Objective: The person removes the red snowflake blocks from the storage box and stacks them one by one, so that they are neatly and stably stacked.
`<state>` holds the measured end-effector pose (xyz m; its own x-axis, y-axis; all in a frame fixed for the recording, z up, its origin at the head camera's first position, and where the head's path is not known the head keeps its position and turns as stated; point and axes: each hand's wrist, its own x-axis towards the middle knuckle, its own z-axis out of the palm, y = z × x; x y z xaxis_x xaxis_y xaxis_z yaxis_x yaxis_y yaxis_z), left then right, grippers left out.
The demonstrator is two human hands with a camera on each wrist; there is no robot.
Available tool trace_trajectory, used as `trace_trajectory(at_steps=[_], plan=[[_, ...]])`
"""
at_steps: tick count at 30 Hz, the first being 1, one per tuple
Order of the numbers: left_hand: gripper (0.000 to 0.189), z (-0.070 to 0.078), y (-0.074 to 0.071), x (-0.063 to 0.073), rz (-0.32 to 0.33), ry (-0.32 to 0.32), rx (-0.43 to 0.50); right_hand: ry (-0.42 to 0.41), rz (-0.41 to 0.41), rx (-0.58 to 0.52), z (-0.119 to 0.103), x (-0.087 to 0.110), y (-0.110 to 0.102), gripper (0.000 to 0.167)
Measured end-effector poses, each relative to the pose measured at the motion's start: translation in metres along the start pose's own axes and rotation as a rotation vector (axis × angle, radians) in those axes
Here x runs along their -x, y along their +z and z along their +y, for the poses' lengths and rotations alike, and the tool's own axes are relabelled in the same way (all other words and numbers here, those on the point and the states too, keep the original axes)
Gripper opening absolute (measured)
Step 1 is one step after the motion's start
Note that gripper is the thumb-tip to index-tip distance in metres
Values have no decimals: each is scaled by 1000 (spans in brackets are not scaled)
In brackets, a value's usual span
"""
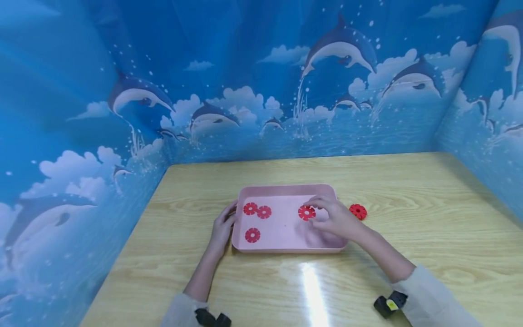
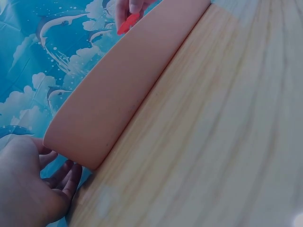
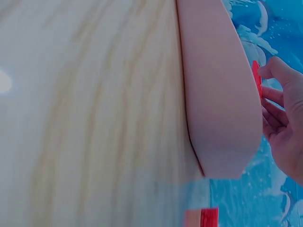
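Note:
A shallow pink tray (image 1: pixel 286 250) lies on the table with several red notched discs inside: one disc (image 1: pixel 252 235) near the front left, a pair of touching discs (image 1: pixel 263 212) behind it. My right hand (image 1: pixel 333 218) is over the tray's right half and pinches a red disc (image 3: pixel 256 78) between thumb and fingers. That disc also shows above the tray wall in the left wrist view. My left hand (image 1: pixel 222 229) rests against the tray's left outer wall; in the left wrist view its fingers (image 2: pixel 71 177) are relaxed and slightly bent beside the tray corner.
To the right of the tray, on the wooden table (image 1: pixel 408 195), lies a thick red disc or small stack of discs (image 1: pixel 358 211). A blue dolphin-print curtain (image 1: pixel 245 68) stands behind and beside the table. Black wrist devices (image 1: pixel 390 304) sit at both sleeves.

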<state>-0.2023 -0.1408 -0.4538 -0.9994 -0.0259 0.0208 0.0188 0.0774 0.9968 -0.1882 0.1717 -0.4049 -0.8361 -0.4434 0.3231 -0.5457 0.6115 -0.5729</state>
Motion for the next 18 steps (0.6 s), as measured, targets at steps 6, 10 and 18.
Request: trace_trajectory(at_steps=[6,10,18], plan=[[41,-1,-1,-1,-12,5,2,30,32,-2,7,11,-14,40],[41,-1,0,-1,-8,-2,0,66,58,-7,11,19,-24,41],[42,-1,-1,0,-13,1,-2,83,125,40,26,34,-42,40]])
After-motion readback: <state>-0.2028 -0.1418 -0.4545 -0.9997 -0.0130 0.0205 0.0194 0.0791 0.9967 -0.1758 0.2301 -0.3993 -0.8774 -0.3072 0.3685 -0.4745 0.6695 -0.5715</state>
